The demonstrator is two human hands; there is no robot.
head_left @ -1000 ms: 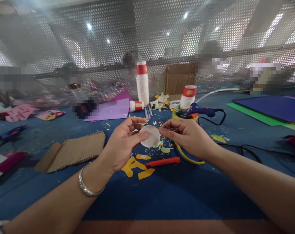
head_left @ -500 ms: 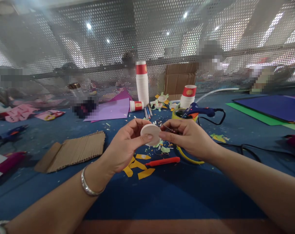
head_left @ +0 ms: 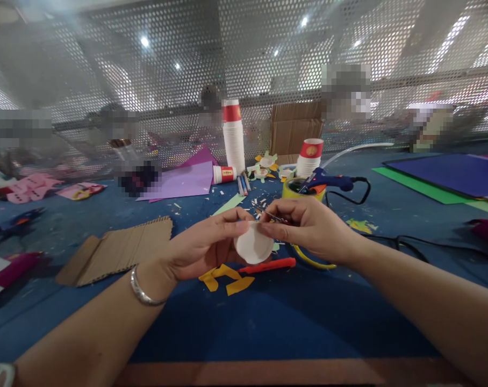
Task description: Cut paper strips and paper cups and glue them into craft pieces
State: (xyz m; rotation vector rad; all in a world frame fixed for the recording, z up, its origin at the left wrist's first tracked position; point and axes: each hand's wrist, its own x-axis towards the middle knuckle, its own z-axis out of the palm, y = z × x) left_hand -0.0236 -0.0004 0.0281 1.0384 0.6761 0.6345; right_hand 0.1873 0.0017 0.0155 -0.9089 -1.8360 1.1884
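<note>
My left hand (head_left: 212,239) grips the edge of a white paper disc (head_left: 255,244), which looks like the bottom of a paper cup. At the disc's upper right rim, my right hand (head_left: 298,223) has thumb and finger closed close against it. A thin metal tool (head_left: 272,215) pokes out of the right fingers toward the left; most of it is hidden in the hand. Below the disc lies a red-orange pen-like tool (head_left: 274,265), beside yellow paper pieces (head_left: 239,286). A pale green paper strip (head_left: 230,204) shows behind my left fingers.
A tall paper cup stack (head_left: 234,142) and a shorter one (head_left: 309,158) stand at the back. Right of centre, a blue glue gun (head_left: 332,181) rests on a yellow tape roll (head_left: 289,189). Cardboard (head_left: 123,250) lies left; coloured sheets (head_left: 441,174) lie right. Paper scraps litter the middle.
The disc has moved down and tilted, and my left thumb has shifted from its face to its upper edge. The pale green strip has come into sight behind the left hand.
</note>
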